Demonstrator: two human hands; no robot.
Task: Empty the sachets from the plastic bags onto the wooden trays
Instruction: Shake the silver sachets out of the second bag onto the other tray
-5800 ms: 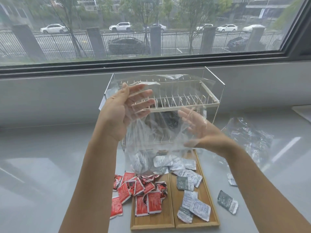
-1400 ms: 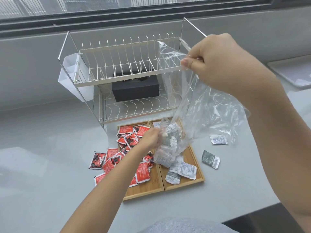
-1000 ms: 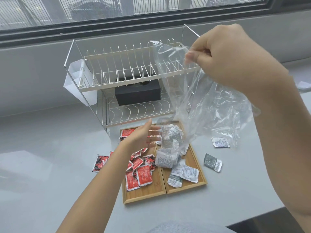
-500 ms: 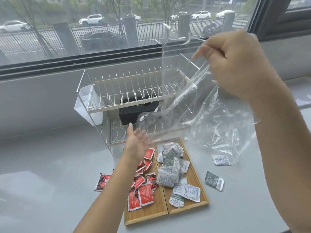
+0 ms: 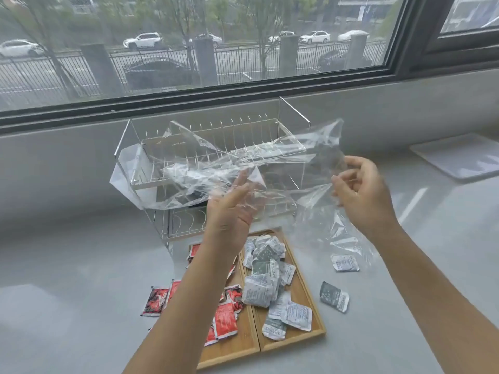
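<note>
Trays: two wooden trays (image 5: 294, 340), bamboo-looking, long rectangles sitting side by side and touching, long axis running away from the camera and leaning a bit left at the far end.
Red sachets: glossy red sachets (image 5: 225, 319) on the left tray, flat little squares, a few spilled over onto the grey countertop (image 5: 67, 306) to the left.
Grey sachets: matte grey-and-white sachets (image 5: 259, 288) heaped on the right tray, and two strays (image 5: 334, 296) lie on the counter off to its right.
Left hand: left hand (image 5: 232, 209) is up above the trays, fingers loosely spread against the underside of the plastic bag (image 5: 216, 168), so more propping it than clenching.
Right hand: right hand (image 5: 361, 193) pinches the bag's right end between thumb and fingers.
Bag: clear, thin, crinkly film, looks empty, stretched out roughly horizontal between the hands, long axis left to right, with a loose end drooping down below the right hand.
Second bag: can't tell if the crumpled plastic below the right wrist is a separate one.
Rack: two-tier wire dish rack (image 5: 216, 147) right behind the bag, white cup on its left side.
Back: window (image 5: 189, 49) above the ledge, cars and a fence outside.
</note>
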